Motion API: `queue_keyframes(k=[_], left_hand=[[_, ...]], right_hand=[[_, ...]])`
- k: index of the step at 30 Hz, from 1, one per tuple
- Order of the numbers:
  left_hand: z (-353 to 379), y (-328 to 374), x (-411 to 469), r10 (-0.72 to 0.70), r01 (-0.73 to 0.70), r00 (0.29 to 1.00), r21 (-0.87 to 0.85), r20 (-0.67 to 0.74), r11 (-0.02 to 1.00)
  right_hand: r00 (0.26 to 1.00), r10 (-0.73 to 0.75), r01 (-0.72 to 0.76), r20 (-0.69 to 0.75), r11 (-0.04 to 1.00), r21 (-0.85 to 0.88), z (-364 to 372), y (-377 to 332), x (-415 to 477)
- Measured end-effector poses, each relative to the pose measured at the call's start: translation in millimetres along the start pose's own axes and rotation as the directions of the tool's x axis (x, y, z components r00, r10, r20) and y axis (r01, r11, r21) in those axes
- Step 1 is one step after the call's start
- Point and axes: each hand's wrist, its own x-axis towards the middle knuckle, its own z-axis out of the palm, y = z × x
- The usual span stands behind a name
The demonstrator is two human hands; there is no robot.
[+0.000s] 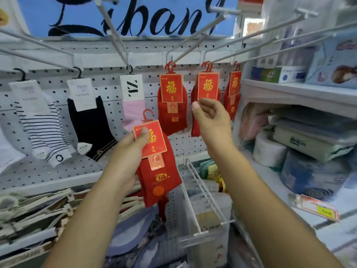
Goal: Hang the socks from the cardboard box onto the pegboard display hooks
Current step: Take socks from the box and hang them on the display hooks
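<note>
My left hand pinches the red card label of a pair of red socks with a red plastic hanger on top, held in front of the pegboard. My right hand is raised with loosely curled fingers just below the middle of three hung red sock pairs; it touches or nearly touches that label's lower edge and holds nothing. Another red pair hangs to its left and a third to its right, each on a long white hook. The cardboard box is not in view.
Striped, black and pink socks hang further left. A white wire basket juts out below. Shelves on the right carry boxes, paper rolls and packs. Flat packaged goods are stacked at lower left.
</note>
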Motion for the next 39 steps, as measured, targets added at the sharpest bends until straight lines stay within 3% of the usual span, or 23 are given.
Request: queue_keyframes(k=[3,7,13,19,21,23,26,29,39], left_hand=[[23,-4,2,-0.019,0.021,0.999,-0.043,0.045,0.999],[61,-7,2,-0.073,0.08,0.988,-0.047,0.138,0.996],[117,-11,-3,-0.08,0.097,0.975,-0.074,0.209,0.993],[162,-9,-12,-0.077,0.074,0.984,0.021,0.164,0.997],[173,-6,-16,-0.022,0.016,0.996,0.063,0.092,0.998],[179,-1,-18,0.144,-0.132,0.988,0.162,-0.063,0.978],[183,17,-21,0.414,-0.36,0.885,0.252,-0.212,0.898],[190,38,-16,0.532,-0.457,0.824,0.326,-0.195,0.827],[211,66,2,0.583,-0.502,0.81,0.44,-0.063,0.745]], right_hand=[[0.997,0.07,-0.071,0.041,0.997,0.015,-35,9,-30],[0.96,0.179,-0.185,0.216,0.983,0.008,-77,5,-45],[0.923,0.244,-0.23,0.299,0.97,-0.082,-119,-9,-33],[0.932,0.137,-0.105,0.337,0.988,-0.11,-155,-16,-13],[0.936,0.138,-0.114,0.325,0.989,-0.093,-164,-14,-7],[0.951,0.138,-0.117,0.275,0.989,-0.091,-172,-11,2],[0.975,0.112,-0.093,0.192,0.99,-0.109,-176,-10,24],[0.981,0.082,-0.056,0.177,0.988,-0.142,-169,-11,46],[0.976,0.124,-0.12,0.178,0.992,-0.032,-135,-16,111]])
